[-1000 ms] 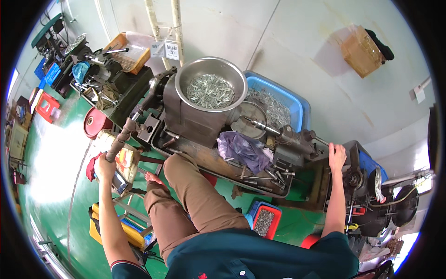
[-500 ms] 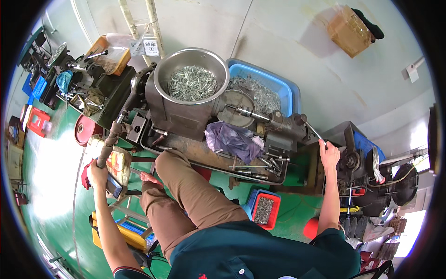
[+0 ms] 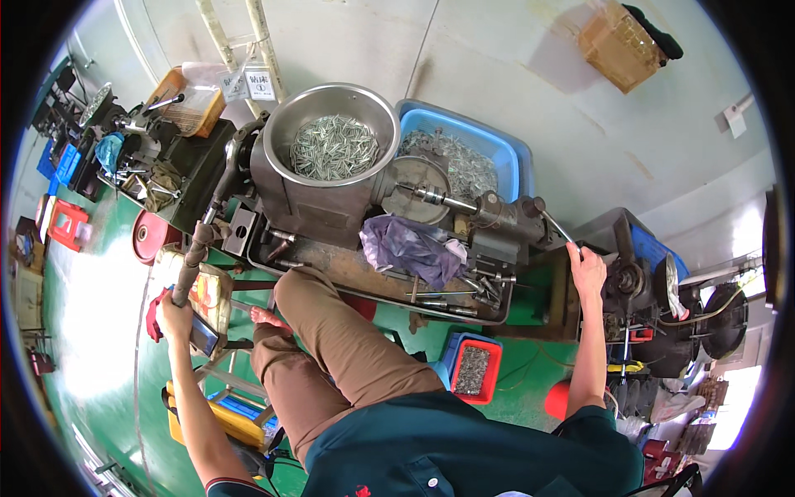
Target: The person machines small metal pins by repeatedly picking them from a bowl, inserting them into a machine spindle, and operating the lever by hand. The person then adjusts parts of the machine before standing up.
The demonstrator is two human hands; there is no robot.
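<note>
My left hand [image 3: 175,318] is wrapped round the lower end of a long lever [image 3: 193,258] with a cloth-like wrapping, left of a small bench lathe [image 3: 310,203]. On the far right, my right hand [image 3: 588,269] grips a thin metal lever [image 3: 558,227] on the lathe's tailstock [image 3: 505,219]. A metal bowl [image 3: 281,137] full of small silvery pins [image 3: 333,147] rests on top of the headstock. Between headstock and tailstock, a pointed spindle [image 3: 447,200] faces the round chuck [image 3: 418,186]. A purple-grey rag [image 3: 410,248] lies in front of it.
Behind the lathe is a blue tub [image 3: 522,170] of metal pieces. The lathe's tray [image 3: 348,283] holds loose tools. A red bin [image 3: 495,364] of small parts sits on the floor. A stool [image 3: 219,290] is at left, another machine [image 3: 633,286] at right.
The left lever's end and my left hand have come slightly down toward me. My right hand keeps its grip on the tailstock lever. The whole view has shifted a little.
</note>
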